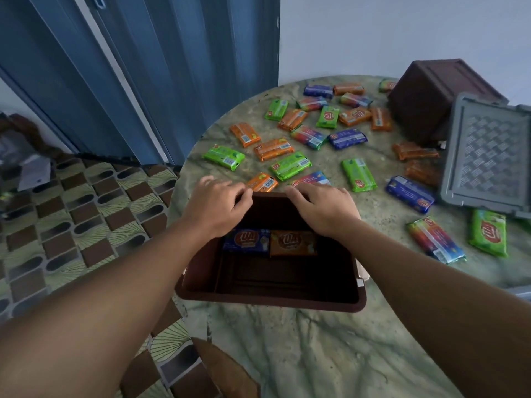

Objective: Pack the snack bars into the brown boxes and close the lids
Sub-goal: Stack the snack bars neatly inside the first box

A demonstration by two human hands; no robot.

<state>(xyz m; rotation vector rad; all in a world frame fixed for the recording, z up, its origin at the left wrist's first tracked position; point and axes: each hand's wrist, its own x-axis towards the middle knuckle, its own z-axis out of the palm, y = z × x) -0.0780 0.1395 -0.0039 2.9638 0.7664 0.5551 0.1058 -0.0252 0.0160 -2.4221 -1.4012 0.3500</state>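
My left hand [219,203] rests on the far rim of the near brown box [198,271], fingers bent. It may be pinching an orange bar [262,182] at the rim, but the blur hides it. My right hand [323,206] lies flat on the same rim, fingers loose, holding nothing. Just past both hands, many snack bars [290,165] lie spread on the worktop [316,349]. Inside the box, a blue bar [247,240] and an orange one [293,242] sit side by side at the far end. A second brown box [431,96] stands tipped at the far right, beside a grey lid [488,156].
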